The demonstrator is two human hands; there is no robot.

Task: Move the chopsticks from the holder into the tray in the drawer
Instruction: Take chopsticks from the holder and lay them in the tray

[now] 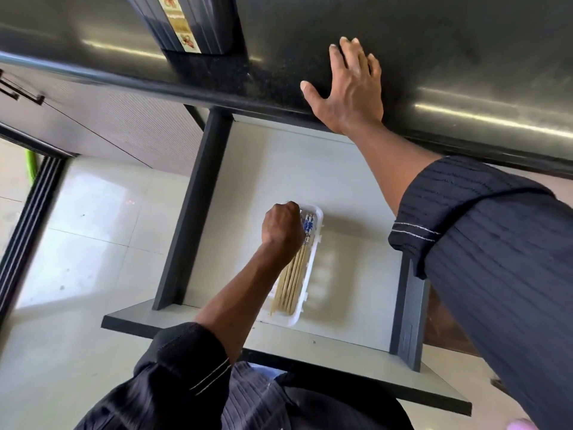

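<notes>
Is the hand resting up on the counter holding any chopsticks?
No, the right hand lies flat on the counter, fingers spread and empty; the chopsticks lie in the tray below.

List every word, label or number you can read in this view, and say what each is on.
No readable text in this view.
On the holder standing on the counter: a strip of red and gold ornament, no letters to make out.
On the chopsticks in the tray: a blue pattern on white ends, blurred, no words readable.
</notes>
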